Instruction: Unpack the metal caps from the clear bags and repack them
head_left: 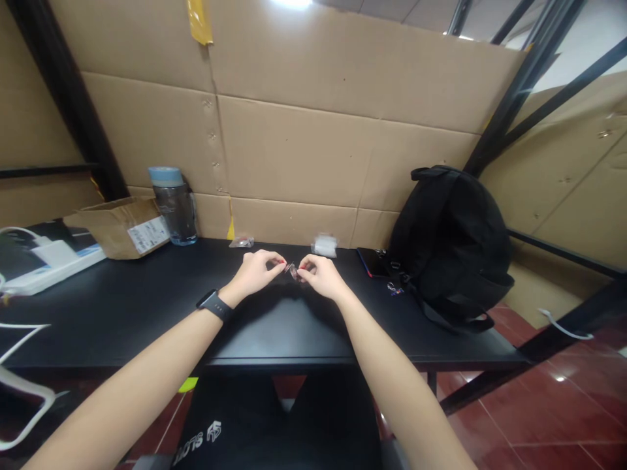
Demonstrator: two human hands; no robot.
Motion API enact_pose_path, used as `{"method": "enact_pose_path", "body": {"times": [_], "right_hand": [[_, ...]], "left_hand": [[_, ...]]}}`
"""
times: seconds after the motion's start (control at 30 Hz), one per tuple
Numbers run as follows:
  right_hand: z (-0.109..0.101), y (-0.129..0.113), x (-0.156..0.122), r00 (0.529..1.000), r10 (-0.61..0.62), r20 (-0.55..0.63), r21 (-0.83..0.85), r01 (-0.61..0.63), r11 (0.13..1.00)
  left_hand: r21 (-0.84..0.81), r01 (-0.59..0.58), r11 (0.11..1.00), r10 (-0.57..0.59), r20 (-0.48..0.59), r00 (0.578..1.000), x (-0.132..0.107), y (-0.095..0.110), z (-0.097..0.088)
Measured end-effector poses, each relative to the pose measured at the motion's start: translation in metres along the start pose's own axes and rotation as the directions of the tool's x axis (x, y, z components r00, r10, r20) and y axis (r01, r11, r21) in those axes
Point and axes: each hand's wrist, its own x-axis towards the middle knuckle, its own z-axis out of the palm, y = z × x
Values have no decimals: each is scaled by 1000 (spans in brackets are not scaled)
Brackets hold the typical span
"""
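Observation:
Both my hands meet above the middle of the black table (122, 307). My left hand (257, 273), with a black watch on its wrist, pinches one end of a small clear packet (292, 270). My right hand (317, 274) pinches the other end of the same packet with fingers closed. What the packet holds is too small to make out. Behind the hands lie a small clear bag (241, 242) and a small white object (324, 245) near the cardboard wall.
A black backpack (450, 241) stands at the table's right end, with a dark phone (373, 262) and keys (394, 288) beside it. At the left stand a blue-lidded bottle (172, 205), a cardboard box (120, 225) and a white power strip (49, 261). Cardboard sheets (313, 130) wall the back.

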Motion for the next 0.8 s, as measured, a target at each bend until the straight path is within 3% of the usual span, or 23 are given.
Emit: {"method": "enact_pose_path", "body": {"times": [0.13,0.33,0.47,0.6,0.8], "right_hand": [[8,-1,2,991,129,-34,265,-116,957],[18,-6,-2,975,210,67,538,-213,816],[18,-8,-4,978,174,117,599,-209,773],[17,-10,-5,981,176,86,653,-189,733],[20,-9,-4,977,193,91,634,-206,745]], "left_hand": [[-103,-5,995,2,-28,1000,-1,2,2],[-163,-26,986,23,-22,999,-1,3,2],[-169,-33,985,33,-3,999,-1,2,3],[-177,-26,984,30,19,999,-1,0,4],[-194,-1,981,3,11,1000,-1,0,5]]}}
